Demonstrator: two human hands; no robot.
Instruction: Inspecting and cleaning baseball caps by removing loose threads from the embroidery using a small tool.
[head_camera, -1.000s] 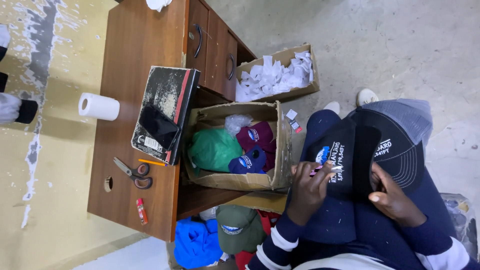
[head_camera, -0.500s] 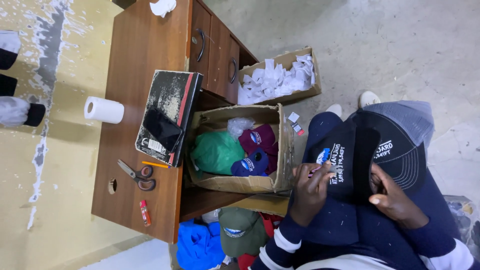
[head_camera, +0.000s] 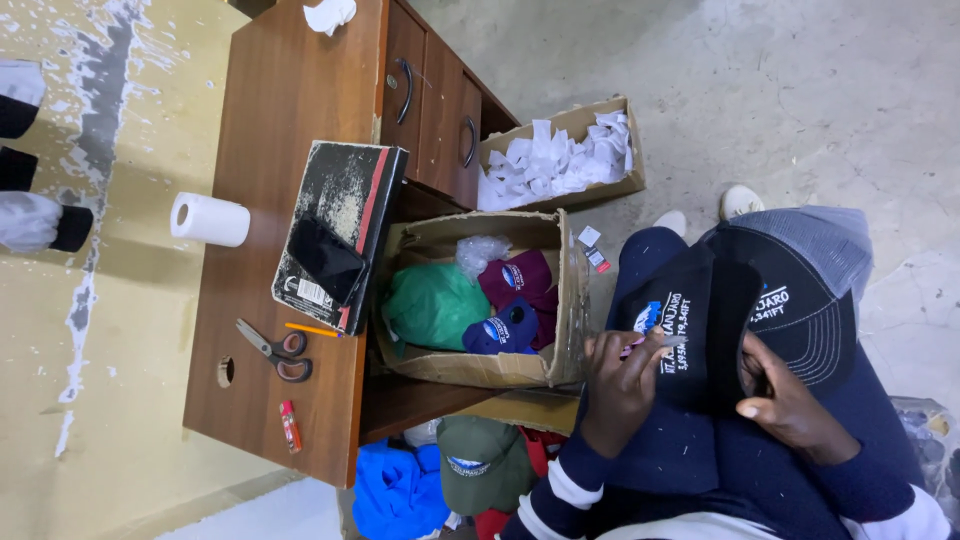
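At lower right, the left hand (head_camera: 622, 385) pinches a small tool against the black cap (head_camera: 770, 310) front, while the right hand (head_camera: 790, 405) grips the cap's side on the lap. Finished-looking caps fill the box (head_camera: 560, 300) at centre — more lie under the desk (head_camera: 290, 200). The tool's tip is too small to make out.

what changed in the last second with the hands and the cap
Almost nothing. The camera drifted a little, so the desk and the box of caps sit slightly differently in view. The left hand still pinches a small tool at the black cap, and the right hand keeps its grip on it. Scissors lie unmoved.
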